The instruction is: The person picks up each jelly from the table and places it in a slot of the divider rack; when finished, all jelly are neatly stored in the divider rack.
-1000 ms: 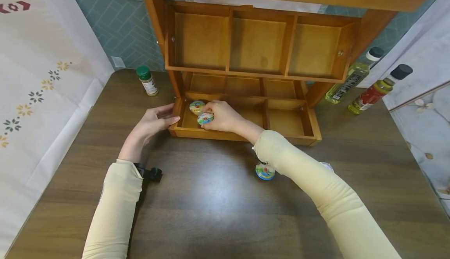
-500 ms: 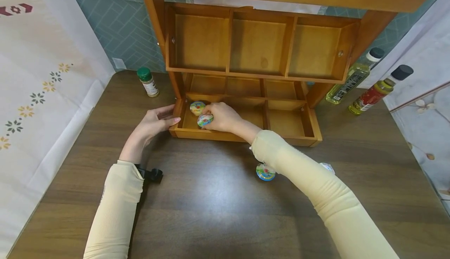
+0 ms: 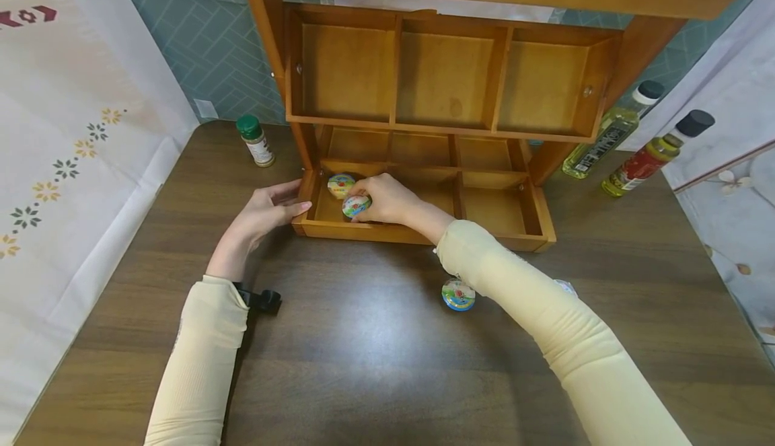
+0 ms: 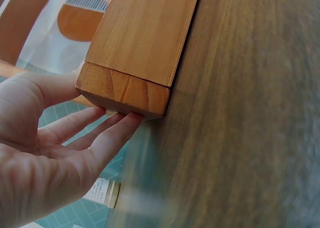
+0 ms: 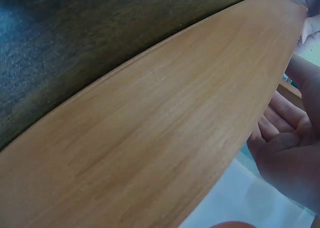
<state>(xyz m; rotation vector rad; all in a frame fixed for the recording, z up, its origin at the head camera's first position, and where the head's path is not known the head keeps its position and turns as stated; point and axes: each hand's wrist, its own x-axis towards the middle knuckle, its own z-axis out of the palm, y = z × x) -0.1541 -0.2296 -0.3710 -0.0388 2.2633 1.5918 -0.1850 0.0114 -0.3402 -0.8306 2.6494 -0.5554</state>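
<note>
In the head view, my right hand (image 3: 390, 198) pinches a small lidded cup (image 3: 356, 206) with a colourful printed lid, inside the lower left compartment of a wooden shelf rack (image 3: 363, 231). A yellow-lidded cup (image 3: 341, 186) sits just behind it. My left hand (image 3: 257, 214) holds the rack's lower left front corner. In the left wrist view, the thumb of that hand (image 4: 55, 133) rests at the upper edge of the wooden end (image 4: 125, 87), fingertips against its side. The right wrist view shows the right hand (image 5: 290, 143) behind the front board (image 5: 150, 112), its cup hidden.
Another lidded cup (image 3: 458, 295) lies on the table (image 3: 363, 365), with a partly hidden one (image 3: 566, 287) beyond the right sleeve. A green-capped spice jar (image 3: 255, 140) stands at left. Two oil bottles (image 3: 608, 136) stand at right. An upper divided tray (image 3: 448, 76) overhangs the lower compartments.
The cup in my right hand has shifted very slightly to the right within the compartment. My left hand stays at the rack's corner.
</note>
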